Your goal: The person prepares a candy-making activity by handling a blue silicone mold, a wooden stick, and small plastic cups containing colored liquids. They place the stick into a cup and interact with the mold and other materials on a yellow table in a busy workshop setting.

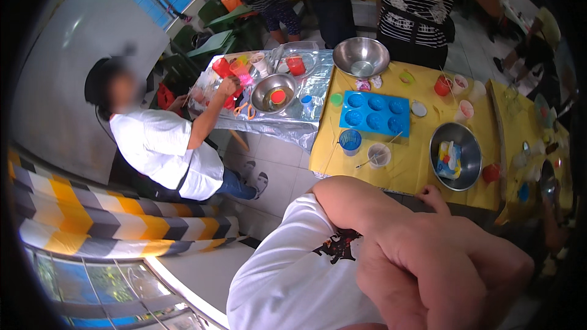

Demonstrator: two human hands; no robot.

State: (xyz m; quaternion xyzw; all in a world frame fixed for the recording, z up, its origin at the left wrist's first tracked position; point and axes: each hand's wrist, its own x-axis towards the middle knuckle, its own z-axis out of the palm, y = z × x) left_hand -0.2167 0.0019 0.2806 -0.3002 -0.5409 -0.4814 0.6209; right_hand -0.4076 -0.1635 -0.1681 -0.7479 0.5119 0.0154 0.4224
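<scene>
Very close to the camera, my left hand (422,250) is raised with its fingers bent downward; its fingertips are out of sight, so what it holds, if anything, is hidden. Behind it, my right hand (433,198) is at the near edge of the yellow-covered table (403,180), fingers curled, with nothing visible in them. Nearest that hand is a steel bowl (474,140) with a blue-and-yellow packet (449,160) inside. Farther left are a blue six-cavity mould (374,113), a blue cup (350,141) and a whitish cup (379,155) with a stick in it.
A larger steel bowl (361,58) stands at the table's far end. Red cups (443,85) and pink-stained cups (465,110) are to the right. At left, a co-worker in a white shirt (156,140) reaches over a foil-covered table (287,125) holding another bowl (263,98).
</scene>
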